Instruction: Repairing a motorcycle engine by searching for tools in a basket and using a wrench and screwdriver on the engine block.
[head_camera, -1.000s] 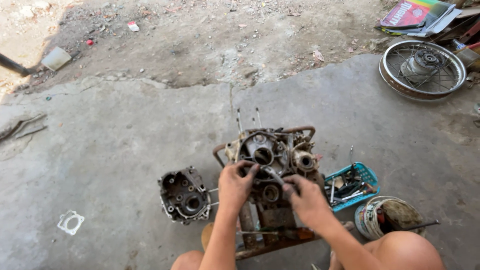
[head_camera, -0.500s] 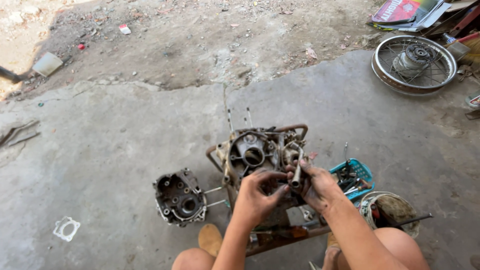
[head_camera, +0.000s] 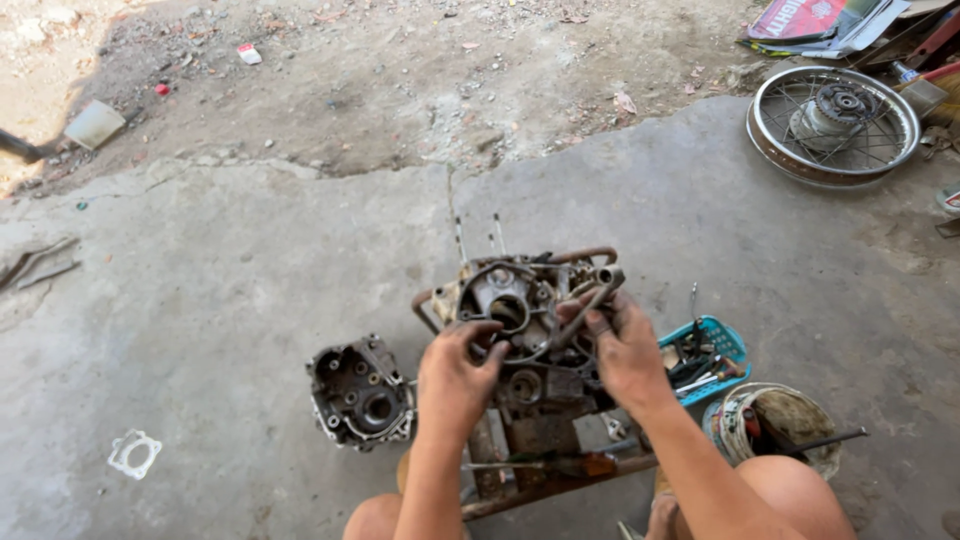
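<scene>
At the far left a white gasket (head_camera: 134, 453) lies flat on the concrete floor (head_camera: 230, 280). Right of it, just beside the person's left forearm, a separated engine case half (head_camera: 360, 394) sits with its hollow side up. The left hand (head_camera: 456, 378) comes next, fingers curled over the near left edge of the engine crankcase (head_camera: 520, 320), gripping it there. The crankcase stands in the middle of the view on a rusty metal stand (head_camera: 545, 470), two thin studs rising from its far side. The right hand (head_camera: 622, 350) is closed on a greasy metal part (head_camera: 590, 300) at the crankcase's upper right (whether it is a lever or a shaft I cannot tell). Just right of that hand sits a small blue basket (head_camera: 728, 345) of tools, then a dirty round tub (head_camera: 790, 425). Far off at the upper right a spoked wheel (head_camera: 832, 122) lies flat.
</scene>
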